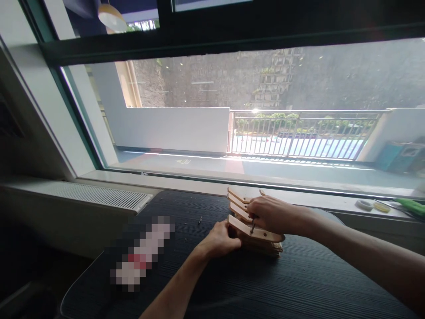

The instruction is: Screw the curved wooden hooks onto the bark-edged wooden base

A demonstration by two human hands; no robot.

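A light wooden assembly [239,225] of several curved slats, with small dark holes along them, rests on the dark table in front of me. My left hand [217,240] is closed around its near left end, with the thumb at its front side. Over the upper face my right hand [270,215] is closed in a pinch on a thin metal screw [252,228], which stands upright at the nearest slat. Its tip is at the wood; I cannot tell how deep it sits. A small loose metal screw [199,220] lies on the table, left of the assembly.
The dark wood-grain table [318,283] meets the window sill [186,182]. A blurred-out pale and red item [142,254] lies at the table's left. Two tape-like rolls [364,204] and a green-handled tool [410,206] are on the sill at right. A vented white ledge [99,195] adjoins at left.
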